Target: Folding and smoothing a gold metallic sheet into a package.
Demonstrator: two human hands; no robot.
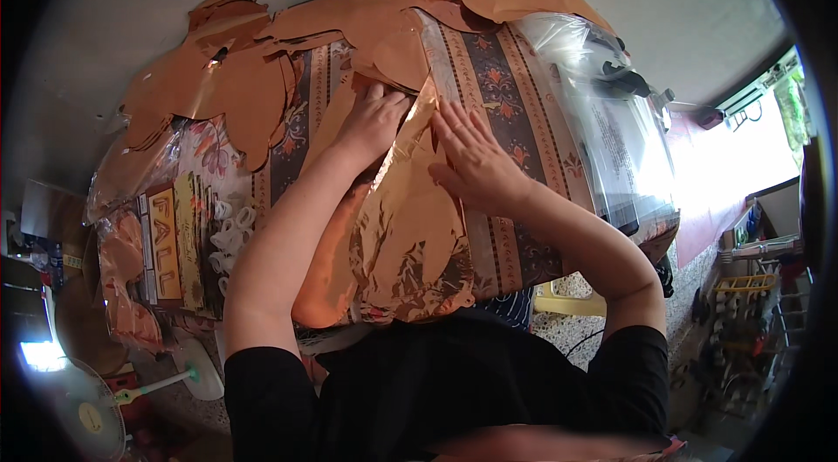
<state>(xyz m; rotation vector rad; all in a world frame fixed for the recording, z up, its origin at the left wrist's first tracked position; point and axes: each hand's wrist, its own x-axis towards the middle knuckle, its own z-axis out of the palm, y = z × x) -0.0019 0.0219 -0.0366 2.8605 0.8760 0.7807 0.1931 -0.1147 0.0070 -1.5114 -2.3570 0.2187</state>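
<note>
A shiny copper-coloured foil sheet (403, 218), which looks like a flat, uninflated foil balloon, lies folded lengthwise on the table in front of me, its crinkled near end by my body. My left hand (371, 123) has its fingers curled on the left side of the fold, gripping the foil near its far end. Across from it my right hand (478, 155) lies flat with fingers stretched, its fingertips touching the fold's right edge. Under my left forearm, a smooth orange foil piece (330, 274) shows beside the folded one.
Flat copper foil shapes (209, 82) are piled along the table's far and left edges. Clear plastic bags (602, 130) cover the right side. At left stand printed cards (162, 244) and white ribbon coils (229, 231). A patterned cloth (524, 235) covers the table; a fan (87, 414) stands lower left.
</note>
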